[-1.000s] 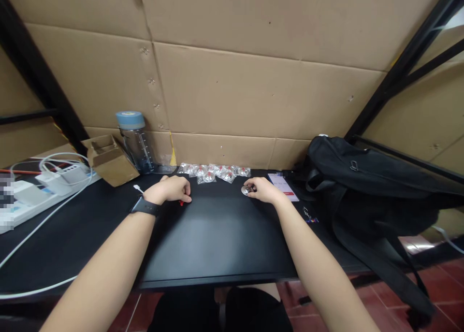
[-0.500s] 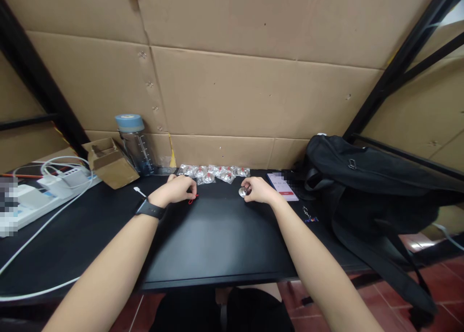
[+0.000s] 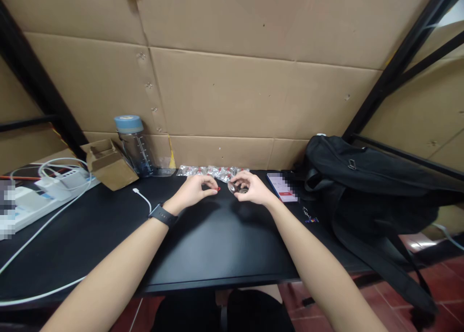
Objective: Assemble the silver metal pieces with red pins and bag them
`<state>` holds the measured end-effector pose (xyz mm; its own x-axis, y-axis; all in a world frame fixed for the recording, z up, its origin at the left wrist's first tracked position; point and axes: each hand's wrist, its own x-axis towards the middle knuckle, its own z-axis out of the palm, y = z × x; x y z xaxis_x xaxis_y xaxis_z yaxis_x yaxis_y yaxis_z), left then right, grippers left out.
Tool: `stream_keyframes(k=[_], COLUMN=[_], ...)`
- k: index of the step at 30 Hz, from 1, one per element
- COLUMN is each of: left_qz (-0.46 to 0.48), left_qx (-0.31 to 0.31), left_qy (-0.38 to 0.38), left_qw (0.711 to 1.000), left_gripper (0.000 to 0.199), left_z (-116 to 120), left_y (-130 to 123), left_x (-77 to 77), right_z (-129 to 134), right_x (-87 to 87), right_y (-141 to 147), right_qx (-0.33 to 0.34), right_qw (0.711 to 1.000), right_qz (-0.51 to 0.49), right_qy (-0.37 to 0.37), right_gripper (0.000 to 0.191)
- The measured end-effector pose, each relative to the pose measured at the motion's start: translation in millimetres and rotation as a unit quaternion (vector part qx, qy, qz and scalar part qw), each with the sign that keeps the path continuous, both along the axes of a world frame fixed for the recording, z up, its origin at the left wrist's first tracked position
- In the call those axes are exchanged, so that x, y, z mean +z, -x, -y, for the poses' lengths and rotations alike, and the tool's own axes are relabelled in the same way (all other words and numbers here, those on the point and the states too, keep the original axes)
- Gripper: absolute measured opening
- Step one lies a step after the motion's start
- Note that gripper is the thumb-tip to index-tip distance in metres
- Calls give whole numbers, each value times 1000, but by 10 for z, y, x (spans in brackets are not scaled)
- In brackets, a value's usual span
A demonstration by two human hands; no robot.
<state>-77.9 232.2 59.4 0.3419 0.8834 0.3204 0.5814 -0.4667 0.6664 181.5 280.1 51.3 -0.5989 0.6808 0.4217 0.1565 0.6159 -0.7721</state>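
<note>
My left hand [image 3: 195, 191], with a dark watch on its wrist, is over the middle of the black table. Its thumb and forefinger are pinched on a small red cord [image 3: 218, 189], mostly hidden by the fingertips. Just to the right, my right hand [image 3: 253, 188] grips a shiny round metal disc [image 3: 231, 187] by its edge. A second round metal piece seems to show under its fingers, but I cannot make it out. Only a small gap separates the cord from the disc. Behind both hands lie several clear packets [image 3: 192, 170] with silvery and red contents.
A phone [image 3: 281, 187] and a small keychain [image 3: 311, 220] lie right of my hands, beside a black bag [image 3: 362, 177]. Leftward are a bottle [image 3: 136, 148], an opened cardboard box [image 3: 110, 165], a power strip [image 3: 21, 221] and a white cable [image 3: 47, 225]. Cardboard [image 3: 224, 100] stands behind.
My left hand has moved right and slightly up with the red cord. My right hand has shifted a little left with the disc, which has turned, and the hands are closer together.
</note>
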Motion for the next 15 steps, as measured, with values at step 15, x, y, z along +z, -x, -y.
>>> stream_keyframes(k=[15], left_qz=[43], left_qx=[81], left_qy=[-122], left_qw=[988], left_gripper=[17], left_z=[18], left_y=[-221], left_x=[-122], right_z=[207], right_x=[-97], right_y=[321], right_qx=[-40], right_qw=[994], right_qz=[-99], right_qy=[-19], right_gripper=[41])
